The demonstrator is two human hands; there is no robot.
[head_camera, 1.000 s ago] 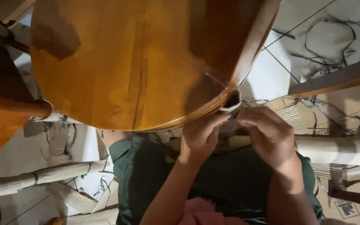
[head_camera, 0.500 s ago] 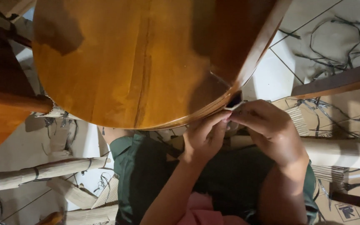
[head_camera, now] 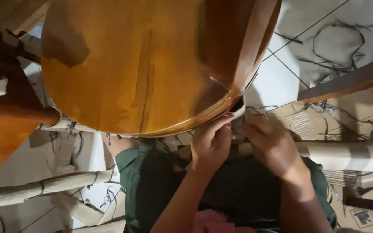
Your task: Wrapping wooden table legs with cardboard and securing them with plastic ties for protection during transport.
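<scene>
At lower centre, our left hand (head_camera: 210, 144) has closed in beside the right hand (head_camera: 273, 144) since a second ago. Both now pinch the pale tape strip (head_camera: 238, 111) at the rim of the round lacquered wooden top (head_camera: 143, 64), centre right. Beyond, cardboard wrappings (head_camera: 337, 116) lie on the tiled floor (head_camera: 277, 82).
</scene>
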